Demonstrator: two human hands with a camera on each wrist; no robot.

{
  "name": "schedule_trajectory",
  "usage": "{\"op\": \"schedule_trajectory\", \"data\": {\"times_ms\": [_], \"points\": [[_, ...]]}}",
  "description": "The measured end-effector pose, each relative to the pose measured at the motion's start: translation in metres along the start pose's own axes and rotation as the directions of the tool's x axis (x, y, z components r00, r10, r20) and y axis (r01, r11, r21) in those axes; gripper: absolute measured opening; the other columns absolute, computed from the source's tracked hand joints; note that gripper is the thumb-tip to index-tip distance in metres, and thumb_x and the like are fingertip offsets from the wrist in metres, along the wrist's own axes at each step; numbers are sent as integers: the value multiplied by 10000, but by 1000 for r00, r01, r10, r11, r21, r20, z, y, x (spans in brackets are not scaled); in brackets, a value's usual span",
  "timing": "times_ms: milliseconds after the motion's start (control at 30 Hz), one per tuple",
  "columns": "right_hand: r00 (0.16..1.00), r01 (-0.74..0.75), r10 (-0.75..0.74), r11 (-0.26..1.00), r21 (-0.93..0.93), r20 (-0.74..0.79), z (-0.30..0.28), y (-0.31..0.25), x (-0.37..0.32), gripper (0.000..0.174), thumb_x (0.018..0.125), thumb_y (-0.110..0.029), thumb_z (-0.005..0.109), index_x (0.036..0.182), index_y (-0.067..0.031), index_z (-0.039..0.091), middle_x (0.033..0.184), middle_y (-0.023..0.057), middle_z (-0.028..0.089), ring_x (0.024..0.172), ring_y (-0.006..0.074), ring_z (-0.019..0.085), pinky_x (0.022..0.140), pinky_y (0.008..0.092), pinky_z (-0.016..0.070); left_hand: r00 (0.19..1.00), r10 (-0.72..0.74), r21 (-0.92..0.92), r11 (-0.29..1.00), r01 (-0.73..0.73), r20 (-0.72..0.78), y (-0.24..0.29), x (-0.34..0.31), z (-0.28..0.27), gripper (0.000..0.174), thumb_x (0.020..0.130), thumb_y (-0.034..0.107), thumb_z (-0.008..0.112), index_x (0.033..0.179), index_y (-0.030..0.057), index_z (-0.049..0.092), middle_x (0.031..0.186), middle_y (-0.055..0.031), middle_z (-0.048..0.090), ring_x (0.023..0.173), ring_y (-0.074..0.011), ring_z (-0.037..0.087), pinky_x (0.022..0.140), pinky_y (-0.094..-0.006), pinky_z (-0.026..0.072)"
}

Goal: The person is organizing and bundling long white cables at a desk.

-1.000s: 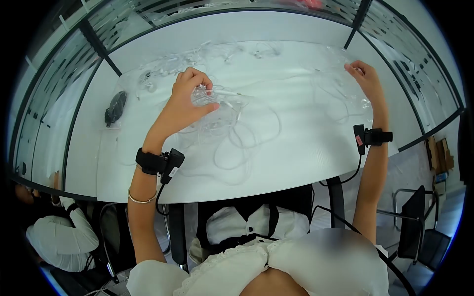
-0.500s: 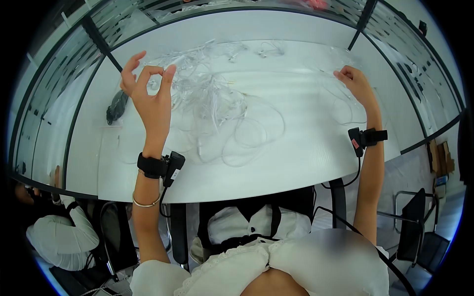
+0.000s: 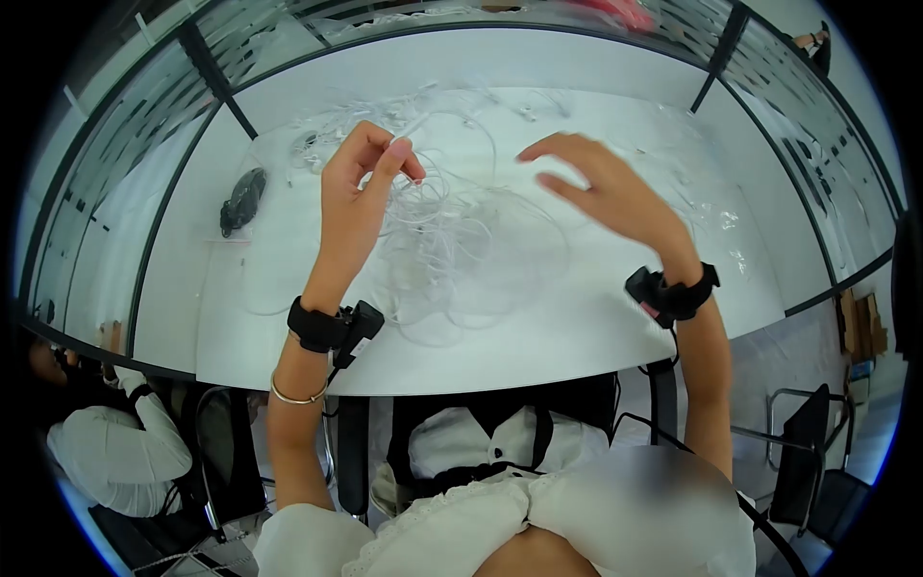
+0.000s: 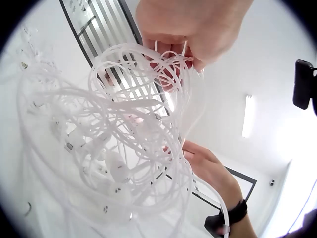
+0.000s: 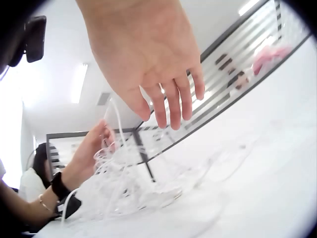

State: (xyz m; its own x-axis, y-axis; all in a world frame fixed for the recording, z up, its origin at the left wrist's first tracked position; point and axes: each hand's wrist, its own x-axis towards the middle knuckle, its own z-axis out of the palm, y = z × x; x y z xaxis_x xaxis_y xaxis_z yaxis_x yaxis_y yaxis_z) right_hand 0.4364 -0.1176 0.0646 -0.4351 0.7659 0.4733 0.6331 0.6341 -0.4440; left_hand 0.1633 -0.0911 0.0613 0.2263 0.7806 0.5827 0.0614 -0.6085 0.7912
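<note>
My left hand (image 3: pixel 358 188) is raised over the counter, thumb and fingers pinching the upper strands of a loose tangle of thin, white, plastic-coated cables (image 3: pixel 433 231). The tangle hangs directly below the fingertips of that hand, spreading forward and to its right. In the left wrist view, white plastic end pieces (image 4: pixel 116 166) show among the loops beneath my left hand; their exact type I cannot tell.

My right hand (image 3: pixel 608 190) is raised to the right of the left hand, well apart from it. Its fingers are straight and slightly parted, with the palm bare in the right wrist view. The tangle lies between the two hands, nearer the left. Whether any strand touches the right hand I cannot tell.

The smooth white counter (image 3: pixel 567 332) extends below both hands. Beyond my left hand, further pale cables (image 3: pixel 423 101) lie toward the far edge. To the left of that hand rests a dark grey, elongated bundle (image 3: pixel 242 202), contents not legible. To the right of my right hand, crinkled clear plastic film (image 3: pixel 728 219) catches the light.

Below each hand, a black strap with a box-shaped camera encircles the wrist: left unit (image 3: pixel 336 329), right unit (image 3: pixel 673 293). A thin metal bangle (image 3: pixel 299 396) sits below the left strap.
</note>
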Motion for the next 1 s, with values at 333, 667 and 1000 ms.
{"op": "schedule_trajectory", "data": {"times_ms": [333, 667, 1000], "points": [[978, -78, -13, 901, 427, 207, 49, -15, 33, 235, 919, -229, 569, 985, -12, 630, 851, 109, 647, 822, 216, 605, 785, 320, 465, 1000, -14, -87, 996, 12, -20, -9, -3, -11, 225, 992, 200, 484, 893, 13, 561, 903, -68, 635, 900, -136, 590, 873, -273, 411], [966, -231, 175, 915, 329, 191, 40, -35, 34, 204, 843, -221, 628, 838, -19, 652, 609, 57, 472, 591, 154, 414, 582, 298, 375, 938, -268, -63, 956, 288, 219, 3, -10, -20, 311, 951, 236, 464, 783, 20, 611, 659, -34, 594, 548, -70, 482, 610, -252, 384], [969, -245, 238, 876, 415, 71, 42, -37, 29, 111, 838, -142, 659, 839, -31, 657, 627, 28, 474, 603, 98, 376, 554, 249, 344, 964, -109, 498, 867, -28, 243, 2, -17, 2, 185, 746, 145, 739, 913, 81, 692, 613, -6, 563, 539, -130, 422, 597, -266, 350]]}}
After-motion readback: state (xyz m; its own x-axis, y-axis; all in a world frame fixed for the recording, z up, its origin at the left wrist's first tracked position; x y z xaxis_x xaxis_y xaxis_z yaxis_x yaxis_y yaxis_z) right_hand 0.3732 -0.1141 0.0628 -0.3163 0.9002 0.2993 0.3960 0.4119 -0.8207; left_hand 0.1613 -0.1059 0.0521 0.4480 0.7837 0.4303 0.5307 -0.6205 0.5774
